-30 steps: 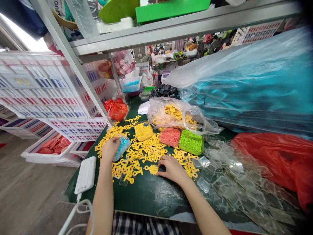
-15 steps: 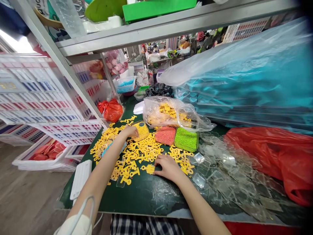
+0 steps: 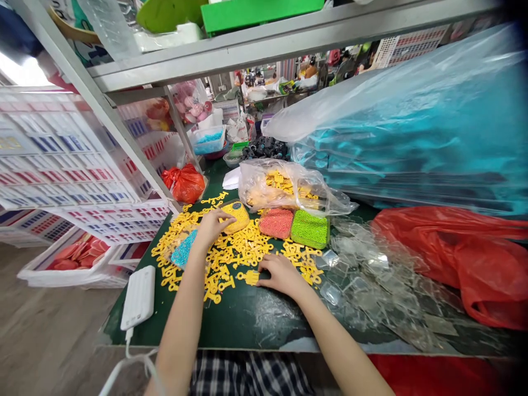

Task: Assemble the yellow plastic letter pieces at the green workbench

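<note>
My left hand (image 3: 211,226) hovers at the left edge of a clear box of yellow beads (image 3: 236,219). Its thumb and fingertips are drawn together; anything pinched there is too small to see. My right hand (image 3: 281,274) rests on the green table with thumb and fingers closed at the edge of a flat yellow hand-shaped piece with a ring (image 3: 249,277). Many similar yellow pieces (image 3: 243,247) lie scattered around both hands. Blue beads (image 3: 184,250) show left of my left wrist, partly behind the forearm. Boxes of pink beads (image 3: 276,223) and green beads (image 3: 310,229) stand beyond my right hand.
A clear bag of yellow pieces (image 3: 284,187) lies behind the bead boxes. Clear plastic pieces (image 3: 371,275) and a red bag (image 3: 466,258) cover the right side. A white power bank (image 3: 138,297) with a cable sits at the left edge. A metal shelf (image 3: 264,47) crosses above.
My left hand has drawn back leftward from over the yellow beads, and its forearm has swung right, uncovering more blue beads. My right hand stays at the yellow hand-shaped piece. The view has shifted slightly.
</note>
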{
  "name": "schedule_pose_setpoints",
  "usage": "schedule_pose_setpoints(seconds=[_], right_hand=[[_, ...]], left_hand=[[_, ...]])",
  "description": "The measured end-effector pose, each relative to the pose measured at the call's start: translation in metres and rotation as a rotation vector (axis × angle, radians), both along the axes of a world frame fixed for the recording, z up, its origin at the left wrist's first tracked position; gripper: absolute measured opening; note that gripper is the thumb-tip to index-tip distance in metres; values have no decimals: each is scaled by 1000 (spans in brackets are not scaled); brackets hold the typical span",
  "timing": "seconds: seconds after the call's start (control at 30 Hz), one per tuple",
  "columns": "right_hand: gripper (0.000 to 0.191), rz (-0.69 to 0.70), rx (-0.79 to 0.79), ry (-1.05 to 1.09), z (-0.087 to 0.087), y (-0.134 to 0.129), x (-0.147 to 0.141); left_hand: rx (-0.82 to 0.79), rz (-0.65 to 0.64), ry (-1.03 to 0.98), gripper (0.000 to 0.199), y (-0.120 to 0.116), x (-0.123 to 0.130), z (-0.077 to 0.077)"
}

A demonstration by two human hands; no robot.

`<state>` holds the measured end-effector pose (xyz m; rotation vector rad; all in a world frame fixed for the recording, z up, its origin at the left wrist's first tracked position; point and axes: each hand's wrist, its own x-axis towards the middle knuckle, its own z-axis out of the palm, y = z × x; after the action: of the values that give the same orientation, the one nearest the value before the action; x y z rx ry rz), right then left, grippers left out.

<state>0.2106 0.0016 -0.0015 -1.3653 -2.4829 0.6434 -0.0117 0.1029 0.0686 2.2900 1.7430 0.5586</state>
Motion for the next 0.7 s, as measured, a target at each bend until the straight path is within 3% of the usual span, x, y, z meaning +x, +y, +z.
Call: schedule_pose_setpoints(seconds=[0.1,0.17,0.33,0.47,0.7], right_hand=[[34,2,37,23,2,-1,1],[35,9,60,36,4,-1,2],[26,72,83,-3,8,-2,2],[25,65,98,-48,5,-3,0],[24,34,90,-78,-2,-2,-5]], left_hand=[[68,-86,-234,32,-45,11,-20],[24,-136,-276,34,-69,20,-39],[-100,-209,-255,32,-98,27,-80],[-131,-256,-217,28,-103,24,-91],[-158,-257,-243,22,-106,20,-95]])
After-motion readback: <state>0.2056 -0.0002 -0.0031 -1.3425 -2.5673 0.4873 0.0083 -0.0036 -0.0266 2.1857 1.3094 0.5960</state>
